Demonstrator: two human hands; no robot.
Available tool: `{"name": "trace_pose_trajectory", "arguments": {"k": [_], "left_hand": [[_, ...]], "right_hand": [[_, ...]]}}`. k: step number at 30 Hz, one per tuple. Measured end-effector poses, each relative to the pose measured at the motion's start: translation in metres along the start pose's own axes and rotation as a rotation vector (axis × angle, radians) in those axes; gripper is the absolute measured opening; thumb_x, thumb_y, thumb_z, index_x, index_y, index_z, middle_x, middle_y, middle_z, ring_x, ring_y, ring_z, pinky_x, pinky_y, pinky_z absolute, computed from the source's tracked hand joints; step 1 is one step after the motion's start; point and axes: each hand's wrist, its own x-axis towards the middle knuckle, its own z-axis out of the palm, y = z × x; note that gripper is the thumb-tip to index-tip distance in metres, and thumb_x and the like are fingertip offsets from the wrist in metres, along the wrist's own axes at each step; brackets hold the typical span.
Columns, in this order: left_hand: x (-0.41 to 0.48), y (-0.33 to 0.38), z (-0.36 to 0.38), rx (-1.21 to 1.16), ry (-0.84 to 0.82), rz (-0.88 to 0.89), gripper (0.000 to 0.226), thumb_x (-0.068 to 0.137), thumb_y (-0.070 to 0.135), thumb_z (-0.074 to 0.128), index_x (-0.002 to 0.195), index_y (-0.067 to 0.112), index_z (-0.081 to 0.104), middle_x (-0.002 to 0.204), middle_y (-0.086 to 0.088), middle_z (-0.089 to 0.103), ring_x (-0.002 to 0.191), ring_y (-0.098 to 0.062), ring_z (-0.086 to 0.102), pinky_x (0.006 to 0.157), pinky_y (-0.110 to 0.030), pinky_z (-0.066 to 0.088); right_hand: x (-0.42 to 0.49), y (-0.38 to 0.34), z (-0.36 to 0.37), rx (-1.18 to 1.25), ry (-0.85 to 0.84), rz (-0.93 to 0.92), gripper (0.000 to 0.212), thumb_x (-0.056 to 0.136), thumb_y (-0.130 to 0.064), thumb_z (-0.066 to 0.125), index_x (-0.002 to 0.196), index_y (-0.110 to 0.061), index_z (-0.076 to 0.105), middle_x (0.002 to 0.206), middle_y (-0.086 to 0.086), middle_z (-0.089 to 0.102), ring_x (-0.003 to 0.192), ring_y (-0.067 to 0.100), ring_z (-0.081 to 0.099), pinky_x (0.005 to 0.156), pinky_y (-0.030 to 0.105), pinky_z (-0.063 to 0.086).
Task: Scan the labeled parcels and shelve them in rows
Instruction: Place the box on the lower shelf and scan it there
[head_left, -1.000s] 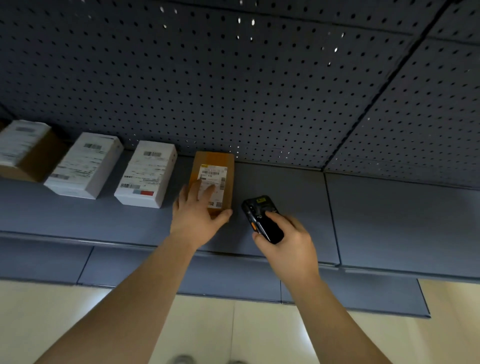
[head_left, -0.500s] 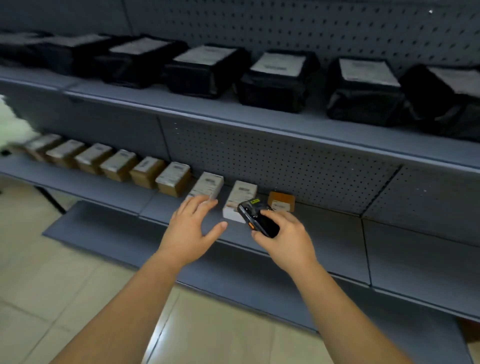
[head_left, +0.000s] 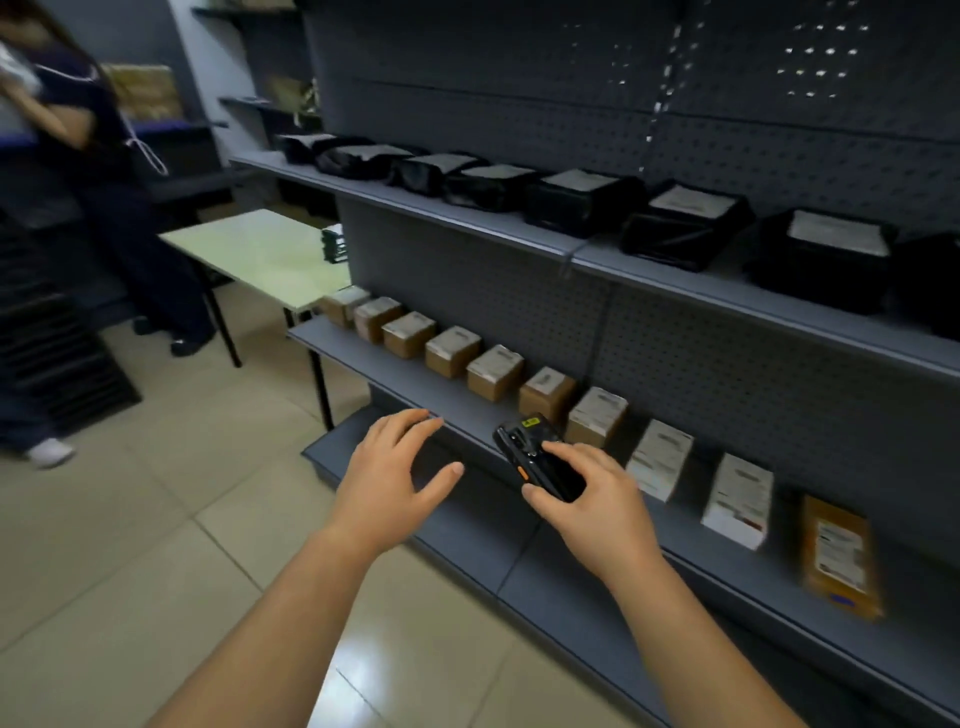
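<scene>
At shelf edge: L hand spread; R hand grips scanner.

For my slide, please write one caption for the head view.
Right hand holds a black scanner; left hand hovers open before a shelf row of labeled parcels.

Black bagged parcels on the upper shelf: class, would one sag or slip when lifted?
Probably sags a little: the black bagged parcels show wrinkled, loose wrapping. Glossy film may slip, so support underneath. Unlikely to roll: each lies flat on the upper shelf.
</scene>
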Motion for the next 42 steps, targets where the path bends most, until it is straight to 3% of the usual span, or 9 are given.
{"name": "trace_pose_trajectory", "arguments": {"k": [4, 9, 14, 18, 21, 28, 34, 38, 42], "left_hand": [[0.011, -0.092, -0.037, -0.016, 0.034, -0.112, 0.068, 0.084, 0.069, 0.044, 0.137, 0.027, 0.052, 0.141, 0.012, 0.045, 0.134, -0.011, 0.036, 0.111, -0.038, 0.035], [0.036, -0.201, -0.093, 0.063, 0.092, -0.232, 0.062, 0.087, 0.063, 0.053, 0.136, 0.025, 0.053, 0.139, 0.009, 0.046, 0.129, -0.007, 0.037, 0.108, -0.023, 0.028], [0.065, -0.310, -0.176, 0.160, 0.197, -0.381, 0.068, 0.084, 0.067, 0.047, 0.137, 0.025, 0.052, 0.139, 0.007, 0.046, 0.131, -0.012, 0.037, 0.112, -0.034, 0.032], [0.080, -0.401, -0.222, 0.208, 0.262, -0.502, 0.066, 0.086, 0.065, 0.049, 0.140, 0.027, 0.048, 0.142, 0.010, 0.042, 0.133, -0.009, 0.035, 0.113, -0.033, 0.030], [0.092, -0.477, -0.242, 0.224, 0.273, -0.551, 0.060, 0.089, 0.059, 0.055, 0.140, 0.027, 0.047, 0.143, 0.010, 0.041, 0.134, -0.007, 0.033, 0.113, -0.031, 0.030], [0.183, -0.658, -0.300, 0.185, 0.206, -0.508, 0.066, 0.087, 0.067, 0.047, 0.140, 0.029, 0.047, 0.143, 0.011, 0.041, 0.134, -0.009, 0.034, 0.114, -0.036, 0.032], [0.285, -0.779, -0.335, 0.157, 0.124, -0.431, 0.058, 0.090, 0.062, 0.051, 0.139, 0.031, 0.048, 0.142, 0.012, 0.041, 0.133, -0.010, 0.035, 0.112, -0.038, 0.034], [0.339, -0.856, -0.335, 0.131, 0.086, -0.422, 0.060, 0.089, 0.064, 0.049, 0.139, 0.032, 0.047, 0.142, 0.016, 0.040, 0.133, -0.006, 0.033, 0.111, -0.039, 0.037], [0.400, -0.928, -0.347, 0.148, 0.092, -0.432, 0.059, 0.091, 0.059, 0.053, 0.142, 0.030, 0.046, 0.144, 0.016, 0.039, 0.136, -0.004, 0.029, 0.113, -0.028, 0.028]], "right_hand": [[0.049, -0.053, 0.083, 0.041, -0.059, -0.058, 0.052, 0.078, -0.050, 0.074, 0.127, -0.038, 0.062, 0.117, -0.019, 0.054, 0.107, 0.002, 0.052, 0.089, 0.022, 0.044], [0.134, -0.128, 0.191, 0.139, -0.156, -0.166, 0.054, 0.077, -0.051, 0.073, 0.127, -0.035, 0.062, 0.119, -0.018, 0.056, 0.110, 0.004, 0.054, 0.095, 0.031, 0.049], [0.217, -0.231, 0.298, 0.214, -0.266, -0.282, 0.056, 0.072, -0.054, 0.071, 0.124, -0.036, 0.063, 0.116, -0.018, 0.059, 0.109, 0.006, 0.056, 0.095, 0.036, 0.050], [0.277, -0.296, 0.381, 0.221, -0.356, -0.362, 0.053, 0.073, -0.050, 0.075, 0.124, -0.038, 0.063, 0.113, -0.019, 0.060, 0.106, 0.007, 0.058, 0.091, 0.033, 0.052], [0.315, -0.336, 0.447, 0.210, -0.393, -0.390, 0.052, 0.074, -0.046, 0.078, 0.124, -0.035, 0.064, 0.110, -0.019, 0.060, 0.102, 0.006, 0.058, 0.082, 0.022, 0.046], [0.416, -0.425, 0.583, 0.186, -0.367, -0.336, 0.052, 0.074, -0.043, 0.080, 0.123, -0.032, 0.066, 0.113, -0.018, 0.061, 0.100, 0.002, 0.057, 0.086, 0.022, 0.046], [0.509, -0.482, 0.658, 0.227, -0.302, -0.259, 0.048, 0.073, -0.043, 0.079, 0.118, -0.037, 0.066, 0.106, -0.025, 0.057, 0.098, 0.000, 0.057, 0.082, 0.035, 0.055], [0.579, -0.506, 0.712, 0.195, -0.273, -0.261, 0.048, 0.073, -0.041, 0.080, 0.118, -0.035, 0.067, 0.106, -0.021, 0.058, 0.100, 0.002, 0.056, 0.090, 0.028, 0.049], [0.659, -0.531, 0.776, 0.208, -0.283, -0.255, 0.047, 0.073, -0.042, 0.080, 0.118, -0.036, 0.067, 0.104, -0.024, 0.057, 0.096, -0.002, 0.054, 0.082, 0.011, 0.042]]}}
